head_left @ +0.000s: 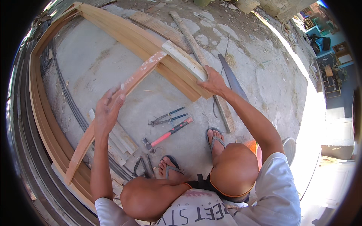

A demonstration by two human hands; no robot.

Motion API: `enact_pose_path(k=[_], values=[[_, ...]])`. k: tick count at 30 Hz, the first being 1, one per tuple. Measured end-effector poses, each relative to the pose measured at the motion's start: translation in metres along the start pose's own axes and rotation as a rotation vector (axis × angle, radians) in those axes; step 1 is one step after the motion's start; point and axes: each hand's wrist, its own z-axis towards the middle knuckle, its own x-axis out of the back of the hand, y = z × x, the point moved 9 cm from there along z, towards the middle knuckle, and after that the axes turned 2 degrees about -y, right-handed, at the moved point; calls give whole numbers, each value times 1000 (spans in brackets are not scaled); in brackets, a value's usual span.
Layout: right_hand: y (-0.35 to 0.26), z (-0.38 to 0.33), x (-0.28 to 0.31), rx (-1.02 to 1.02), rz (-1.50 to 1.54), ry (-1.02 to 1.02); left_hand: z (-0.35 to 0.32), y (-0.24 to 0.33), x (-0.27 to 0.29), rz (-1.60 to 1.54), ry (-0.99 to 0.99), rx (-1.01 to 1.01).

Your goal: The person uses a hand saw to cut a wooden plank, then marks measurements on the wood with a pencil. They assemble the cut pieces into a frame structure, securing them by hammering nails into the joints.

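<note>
A long wooden door frame lies on the ground, its two sides running toward me. Across them, near the open end, slants a reddish wooden strip with whitish smears. My left hand is closed around the strip's middle, fingers and thumb at its edges. A short pale batten lies along the far right side of the frame, meeting the strip's upper end. My right hand grips this batten's near end between thumb and fingers. Whether nails join the two pieces I cannot tell.
A red-handled hammer and pincers lie on the concrete before my feet. A handsaw rests right of a long plank. Wood offcuts and dark rods are at left; a bucket stands beside my right arm.
</note>
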Motion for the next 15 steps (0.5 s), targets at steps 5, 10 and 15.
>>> enact_pose_path(k=[5,10,15], values=[[-3,-12,-3,-51,-5,-115,92,-46,-21,477,113,-23],[44,-84,97,-59,-12,73,94,-73,-47,463,10,182],[174,-272,185,-497,-100,36,102,-69,-53,491,-65,214]])
